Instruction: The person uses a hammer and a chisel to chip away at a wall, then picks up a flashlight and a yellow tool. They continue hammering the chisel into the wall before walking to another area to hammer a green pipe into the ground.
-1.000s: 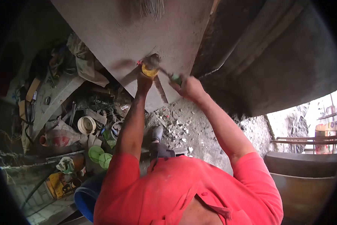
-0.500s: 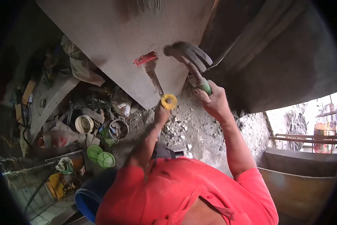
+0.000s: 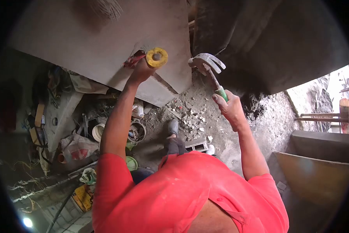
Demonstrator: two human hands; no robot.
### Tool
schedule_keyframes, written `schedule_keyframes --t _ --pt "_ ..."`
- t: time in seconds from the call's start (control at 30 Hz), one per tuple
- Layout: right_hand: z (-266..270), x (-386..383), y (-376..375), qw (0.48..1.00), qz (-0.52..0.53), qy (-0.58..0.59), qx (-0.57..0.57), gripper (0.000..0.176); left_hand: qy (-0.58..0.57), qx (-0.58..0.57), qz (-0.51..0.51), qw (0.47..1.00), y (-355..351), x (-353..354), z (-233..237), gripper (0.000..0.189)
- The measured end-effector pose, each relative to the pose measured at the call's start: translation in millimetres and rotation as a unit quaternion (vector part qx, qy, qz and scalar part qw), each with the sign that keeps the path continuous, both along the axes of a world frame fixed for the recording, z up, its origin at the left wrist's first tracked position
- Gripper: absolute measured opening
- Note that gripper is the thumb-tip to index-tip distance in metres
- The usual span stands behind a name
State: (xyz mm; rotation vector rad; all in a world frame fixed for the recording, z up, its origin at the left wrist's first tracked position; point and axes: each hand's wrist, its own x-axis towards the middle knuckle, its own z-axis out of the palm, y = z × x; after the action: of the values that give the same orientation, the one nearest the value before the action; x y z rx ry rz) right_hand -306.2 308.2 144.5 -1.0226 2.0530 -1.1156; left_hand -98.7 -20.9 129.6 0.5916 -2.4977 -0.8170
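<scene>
Left hand [image 3: 144, 71] stretched to eleven o'clock, curled round a yellow-ringed chisel [image 3: 157, 57], right hand [image 3: 229, 107] wrapped round the green handle [image 3: 220, 93] of a curvy-clawed hammer [image 3: 207, 62] at one o'clock, flat grey slab [image 3: 85, 50]

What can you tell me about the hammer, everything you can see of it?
The hammer has a metal head, pale and dusty-looking, with a split, curved claw pointing right in view. Its brownish shaft looks worn and runs down to a green grip. The right hand holds that grip, the only contact I can make out. The tool is tilted, head up and left in view, near the right edge of the grey slab.
</scene>
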Motion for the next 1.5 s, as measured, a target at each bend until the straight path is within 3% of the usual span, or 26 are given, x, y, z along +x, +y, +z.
schedule_keyframes --t 0.17,0.23,0.27,0.33,0.37,0.4,0.53,0.6,0.63,0.7,0.77,0.87,0.9,0.93,0.97,1.0,1.1,1.17,1.27,1.3,1.37,1.4,1.43,1.5 --pt "3 -5 3 0.998 -0.021 -0.051 -0.004 0.045 -0.033 -0.058 -0.013 0.998 -14 -11 -40 0.03" --pt "12 -4 -1 0.989 -0.06 -0.135 -0.008 0.041 -0.067 -0.151 0.001 0.986 -17 -16 -62 0.024" --pt "-4 -10 -2 0.991 -0.05 -0.11 -0.061 0.043 -0.07 -0.15 0.005 0.986 -14 -18 -82 0.024" --pt "-11 -8 -6 0.984 -0.063 -0.129 -0.103 0.041 -0.29 -0.315 -0.032 0.903 -11 -28 -123 0.017" --pt "-16 -3 -9 0.975 -0.083 -0.148 -0.145 0.04 -0.171 -0.255 0.008 0.952 31 -36 -73 0.013" --pt "-31 6 -13 0.969 -0.098 -0.145 -0.175 0.038 -0.085 -0.199 -0.014 0.976 24 -45 -99 0.014" --pt "-120 60 -43 0.914 -0.15 -0.296 -0.233 0.043 -0.08 -0.156 0.05 0.983 36 -54 -92 0.014" --pt "-157 55 -59 0.984 -0.089 -0.146 -0.045 0.038 -0.113 -0.121 0.032 0.986 40 -53 -74 0.015" --pt "-140 48 -63 0.984 -0.091 -0.146 -0.051 0.038 -0.111 -0.127 0.03 0.985 32 -55 -82 0.015" --pt "-99 34 -56 0.953 -0.114 -0.272 -0.072 0.035 -0.07 -0.152 0.035 0.985 26 -51 -104 0.017" --pt "-78 34 -46 0.947 -0.142 -0.271 -0.098 0.034 -0.066 -0.137 0.041 0.987 33 -47 -95 0.017" --pt "-78 46 -51 0.885 -0.101 -0.291 -0.349 0.038 -0.063 -0.148 0.043 0.986 34 -41 -84 0.015" --pt "-147 55 -59 0.943 -0.127 0.079 -0.296 0.036 -0.064 -0.148 0.044 0.986 32 -36 -87 0.015" --pt "-146 61 -66 0.982 -0.082 -0.047 -0.162 0.038 -0.077 -0.171 0.021 0.982 26 -34 -95 0.018" --pt "-144 64 -74 0.984 -0.036 -0.17 -0.024 0.045 -0.088 -0.195 -0.004 0.977 22 -36 -100 0.022" --pt "-157 56 -76 0.99 -0.058 -0.119 -0.053 0.049 -0.054 -0.146 0.02 0.988 26 -37 -103 0.018" --pt "-86 32 -65 0.991 -0.085 -0.09 -0.046 0.049 0.04 -0.155 0.011 0.987 27 -23 -96 0.023" --pt "-45 27 -51 0.987 -0.096 -0.113 -0.067 0.048 -0.001 -0.117 0.053 0.992 35 -14 -72 0.029" --pt "4 27 -40 0.952 -0.123 -0.197 -0.2 0.038 -0.053 -0.142 0.058 0.987 24 -8 -78 0.031" --pt "-8 33 -45 0.951 -0.122 -0.198 -0.203 0.038 -0.083 -0.158 0.059 0.982 22 -8 -79 0.027" --pt "-69 56 -58 0.932 -0.078 0.047 -0.35 0.034 -0.112 -0.172 0.06 0.977 19 -7 -80 0.025" --pt "-102 61 -68 0.972 -0.031 0.108 -0.208 0.035 -0.092 -0.117 0.076 0.986 18 -7 -81 0.025" --pt "-90 65 -72 0.997 0.007 -0.064 -0.044 0.041 -0.071 -0.062 0.093 0.991 22 -8 -74 0.025" --pt "-119 56 -73 0.997 -0.062 -0.042 -0.023 0.045 -0.081 -0.029 0.077 0.993 17 -9 -62 0.028"
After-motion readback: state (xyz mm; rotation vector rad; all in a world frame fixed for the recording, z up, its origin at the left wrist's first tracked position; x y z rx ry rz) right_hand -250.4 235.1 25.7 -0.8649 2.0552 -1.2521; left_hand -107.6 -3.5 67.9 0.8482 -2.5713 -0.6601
